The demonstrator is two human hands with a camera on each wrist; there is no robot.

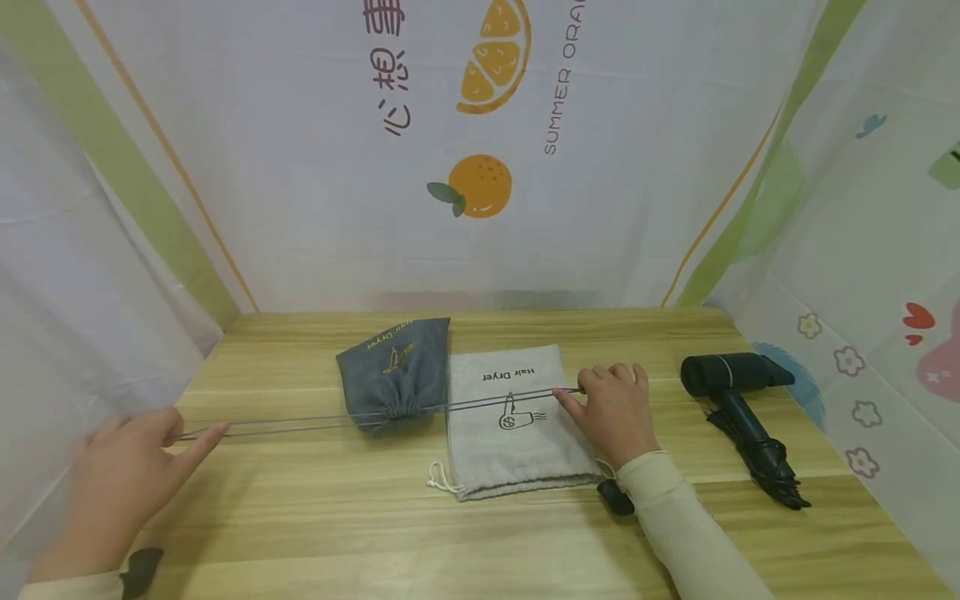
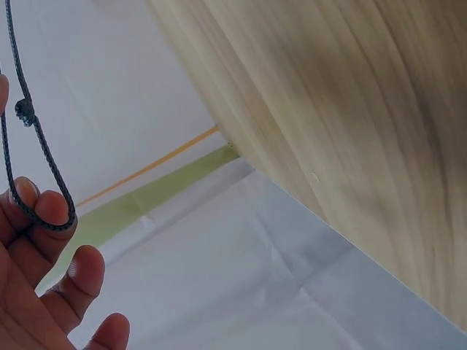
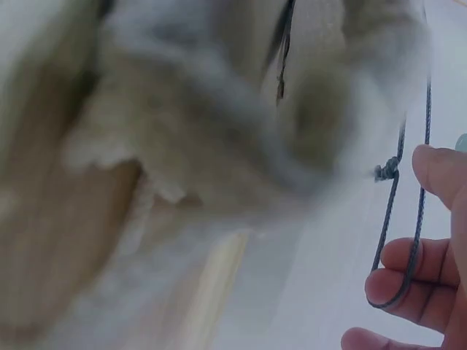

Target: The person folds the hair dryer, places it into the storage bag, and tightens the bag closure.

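Note:
A dark grey drawstring pouch (image 1: 401, 367) with yellow "Hair Dryer" lettering lies on the wooden table, its gathered mouth bunched toward me. Thin grey drawstrings (image 1: 300, 423) stretch taut from that mouth to both sides. My left hand (image 1: 131, 475) holds the left loop; in the left wrist view a knotted cord (image 2: 45, 149) hooks over its curled fingers. My right hand (image 1: 617, 412) holds the right loop above a light grey pouch (image 1: 487, 450). The right wrist view shows that knotted cord (image 3: 387, 211) round the fingers, with blurred fabric covering much of the picture.
The light grey pouch, printed with a dryer drawing, lies flat beside the dark one, with a white cord (image 1: 442, 479) at its corner. A black hair dryer (image 1: 738, 375) with bundled cable rests at the right. White printed curtains (image 1: 315, 167) surround the table (image 1: 300, 525).

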